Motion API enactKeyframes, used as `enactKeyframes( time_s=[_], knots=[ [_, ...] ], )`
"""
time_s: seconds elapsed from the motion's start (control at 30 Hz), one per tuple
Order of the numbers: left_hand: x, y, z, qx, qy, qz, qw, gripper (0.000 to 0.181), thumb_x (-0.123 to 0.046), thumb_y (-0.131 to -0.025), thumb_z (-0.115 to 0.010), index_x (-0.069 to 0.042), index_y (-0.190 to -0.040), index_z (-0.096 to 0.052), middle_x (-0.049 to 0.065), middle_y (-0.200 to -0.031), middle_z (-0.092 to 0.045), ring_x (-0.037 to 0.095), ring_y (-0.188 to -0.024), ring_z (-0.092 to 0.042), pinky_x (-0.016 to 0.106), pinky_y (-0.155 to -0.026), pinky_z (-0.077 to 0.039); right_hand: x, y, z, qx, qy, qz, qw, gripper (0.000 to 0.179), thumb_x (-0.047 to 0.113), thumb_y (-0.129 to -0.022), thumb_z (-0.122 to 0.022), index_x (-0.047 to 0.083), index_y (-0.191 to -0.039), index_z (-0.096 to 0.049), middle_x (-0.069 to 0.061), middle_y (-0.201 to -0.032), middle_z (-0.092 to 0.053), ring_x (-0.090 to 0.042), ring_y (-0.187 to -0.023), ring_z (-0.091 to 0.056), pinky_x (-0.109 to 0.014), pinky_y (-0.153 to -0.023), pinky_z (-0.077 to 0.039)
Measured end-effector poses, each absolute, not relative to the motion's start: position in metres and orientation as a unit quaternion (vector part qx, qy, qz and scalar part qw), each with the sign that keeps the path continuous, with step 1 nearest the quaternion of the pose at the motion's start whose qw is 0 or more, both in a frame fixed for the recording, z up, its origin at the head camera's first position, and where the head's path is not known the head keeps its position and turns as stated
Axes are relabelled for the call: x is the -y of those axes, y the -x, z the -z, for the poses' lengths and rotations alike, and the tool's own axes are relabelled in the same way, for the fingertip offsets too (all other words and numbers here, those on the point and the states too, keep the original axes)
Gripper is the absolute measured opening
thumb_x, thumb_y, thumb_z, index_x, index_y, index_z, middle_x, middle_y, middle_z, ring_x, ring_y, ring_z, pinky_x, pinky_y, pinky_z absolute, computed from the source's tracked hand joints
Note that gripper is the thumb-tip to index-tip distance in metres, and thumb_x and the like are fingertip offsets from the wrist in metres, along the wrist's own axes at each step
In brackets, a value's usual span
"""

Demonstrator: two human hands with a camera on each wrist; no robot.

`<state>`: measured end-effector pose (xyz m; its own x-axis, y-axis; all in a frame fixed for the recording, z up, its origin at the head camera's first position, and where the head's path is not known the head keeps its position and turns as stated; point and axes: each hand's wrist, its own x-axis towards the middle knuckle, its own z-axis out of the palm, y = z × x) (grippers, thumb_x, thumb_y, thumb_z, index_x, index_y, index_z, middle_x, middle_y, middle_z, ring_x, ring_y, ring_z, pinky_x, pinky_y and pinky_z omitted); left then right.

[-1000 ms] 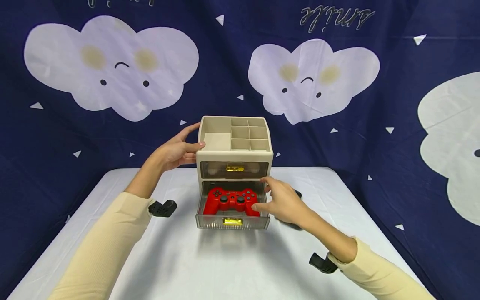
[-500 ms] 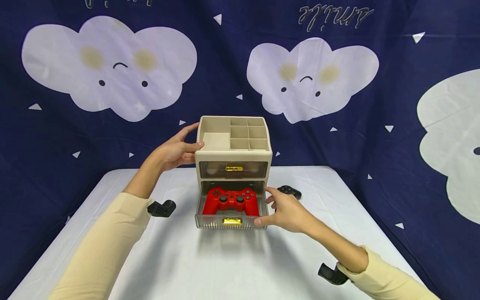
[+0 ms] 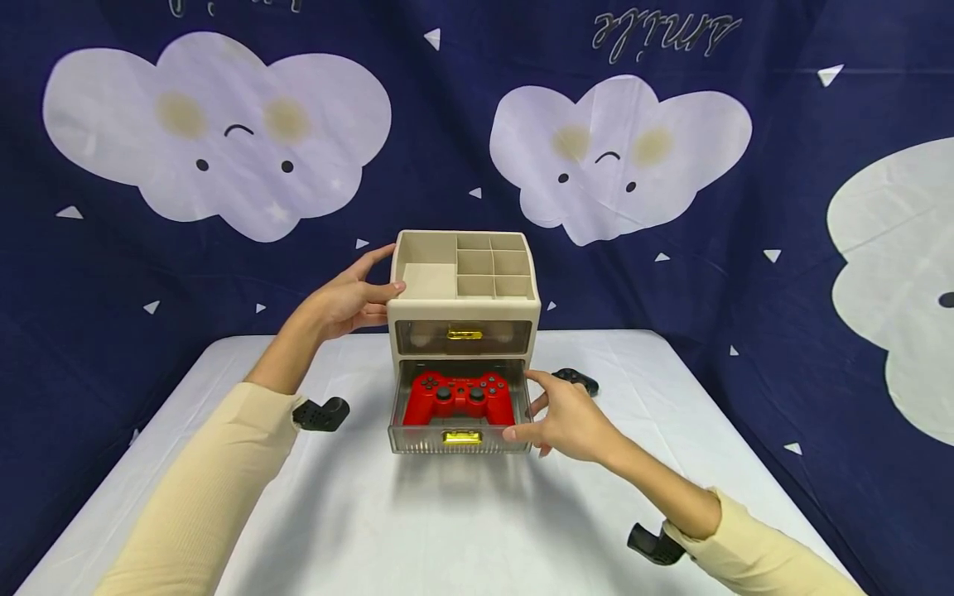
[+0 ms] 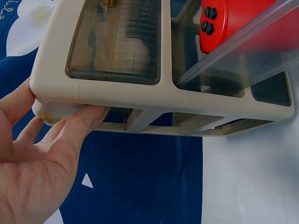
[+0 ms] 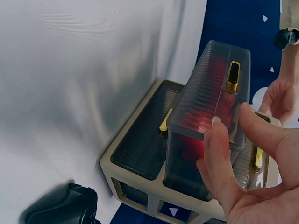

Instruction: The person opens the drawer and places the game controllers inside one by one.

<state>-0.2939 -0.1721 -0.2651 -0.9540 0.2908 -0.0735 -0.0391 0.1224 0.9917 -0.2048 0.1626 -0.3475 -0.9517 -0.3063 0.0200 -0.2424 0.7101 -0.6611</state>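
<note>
A cream desktop drawer organizer [image 3: 421, 311] stands on the table, with divided compartments on top. Its lower clear drawer [image 3: 417, 441] is pulled out, and a red game controller [image 3: 458, 394] lies inside. My left hand [image 3: 344, 303] holds the organizer's upper left side, thumb over the top rim and fingers along the side wall. At the drawer's front right corner, my right hand [image 3: 577, 420] grips it between thumb and fingers. The right wrist view shows the thumb at the gold-handled front panel and the other fingers [image 5: 217, 149] against the drawer's outside.
Behind the right hand, a black game controller [image 3: 575, 380] lies partly hidden on the white-covered table [image 3: 358, 513]. The closed upper drawer [image 3: 497, 338] sits above the open one. A dark blue cloud-patterned cloth [image 3: 440, 124] hangs close behind the organizer.
My right hand has left the area over the red controller, moved right and slightly down, and taken hold of the drawer's corner. The left hand, drawer and red controller stay put.
</note>
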Motion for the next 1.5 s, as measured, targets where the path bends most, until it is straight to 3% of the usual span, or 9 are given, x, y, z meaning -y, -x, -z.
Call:
enactKeyframes(
  time_s=[0.07,0.13,0.23,0.53,0.73,0.9,1.03,1.27,1.5],
  knots=[
    [0.172,0.294,0.265,-0.739,-0.084,-0.657,0.125,0.082,-0.015,-0.103,-0.060,-0.041,-0.163,-0.010,0.021,-0.138,-0.049,0.013,-0.086,-0.071,0.031,-0.087,-0.060,-0.162,0.207,0.348,-0.920,0.153,0.357,0.052,0.099,0.034,-0.074,-0.092,0.005,-0.154,-0.041,-0.006,-0.098,-0.074,-0.012,-0.049,-0.067,-0.052,-0.107,-0.045],
    [0.173,0.294,0.265,-0.739,-0.082,-0.657,0.124,0.082,-0.014,-0.104,-0.060,-0.040,-0.163,-0.010,0.021,-0.138,-0.049,0.014,-0.086,-0.071,0.031,-0.087,-0.060,-0.162,0.209,0.348,-0.917,0.158,0.362,0.055,0.099,0.033,-0.075,-0.092,0.005,-0.154,-0.040,-0.003,-0.084,-0.075,-0.013,-0.050,-0.068,-0.042,-0.086,-0.058],
    [0.173,0.294,0.266,-0.741,-0.080,-0.655,0.123,0.082,-0.014,-0.104,-0.060,-0.040,-0.163,-0.010,0.022,-0.139,-0.049,0.014,-0.088,-0.072,0.032,-0.088,-0.060,-0.162,0.213,0.348,-0.916,0.162,0.363,0.054,0.099,0.034,-0.074,-0.092,0.004,-0.154,-0.041,-0.001,-0.066,-0.071,-0.016,-0.051,-0.068,-0.033,-0.062,-0.057],
    [0.176,0.294,0.267,-0.747,-0.078,-0.650,0.120,0.082,-0.015,-0.104,-0.059,-0.041,-0.163,-0.009,0.022,-0.141,-0.048,0.014,-0.089,-0.071,0.035,-0.093,-0.059,-0.161,0.222,0.349,-0.917,0.160,0.363,0.038,0.098,0.040,-0.072,-0.093,0.006,-0.151,-0.045,0.001,-0.054,-0.065,-0.018,-0.048,-0.067,-0.031,-0.065,-0.055],
    [0.176,0.295,0.268,-0.747,-0.078,-0.649,0.121,0.081,-0.016,-0.104,-0.059,-0.041,-0.163,-0.010,0.022,-0.143,-0.047,0.014,-0.090,-0.070,0.036,-0.094,-0.058,-0.159,0.228,0.350,-0.914,0.149,0.376,0.031,0.098,0.043,-0.071,-0.092,0.006,-0.149,-0.047,0.000,-0.055,-0.065,-0.019,-0.047,-0.065,-0.032,-0.061,-0.055],
    [0.175,0.295,0.268,-0.745,-0.078,-0.651,0.122,0.081,-0.016,-0.104,-0.060,-0.041,-0.163,-0.010,0.022,-0.142,-0.047,0.014,-0.090,-0.071,0.037,-0.095,-0.058,-0.161,0.234,0.352,-0.909,0.134,0.394,0.005,0.084,0.039,-0.071,-0.093,0.005,-0.138,-0.055,-0.001,-0.058,-0.067,-0.019,-0.048,-0.065,-0.032,-0.056,-0.055],
    [0.174,0.295,0.267,-0.744,-0.078,-0.652,0.126,0.081,-0.016,-0.104,-0.060,-0.042,-0.163,-0.010,0.022,-0.142,-0.048,0.014,-0.088,-0.071,0.035,-0.091,-0.059,-0.162,0.240,0.356,-0.904,0.119,0.410,0.001,0.081,0.041,-0.071,-0.093,0.004,-0.131,-0.053,-0.004,-0.063,-0.070,-0.019,-0.051,-0.067,-0.032,-0.056,-0.055],
    [0.173,0.294,0.266,-0.748,-0.081,-0.647,0.122,0.081,-0.018,-0.104,-0.060,-0.042,-0.163,-0.011,0.021,-0.140,-0.050,0.014,-0.087,-0.071,0.034,-0.090,-0.060,-0.160,0.252,0.359,-0.906,0.100,0.411,-0.025,0.092,0.042,-0.072,-0.092,0.003,-0.139,-0.043,-0.002,-0.063,-0.070,-0.020,-0.054,-0.068,-0.031,-0.063,-0.053],
    [0.173,0.295,0.266,-0.746,-0.083,-0.649,0.122,0.081,-0.019,-0.104,-0.060,-0.042,-0.163,-0.010,0.021,-0.138,-0.051,0.013,-0.085,-0.071,0.031,-0.086,-0.060,-0.157,0.262,0.360,-0.901,0.099,0.420,-0.035,0.093,0.042,-0.073,-0.092,0.005,-0.142,-0.043,-0.002,-0.062,-0.069,-0.020,-0.054,-0.068,-0.031,-0.062,-0.052]
  ],
)
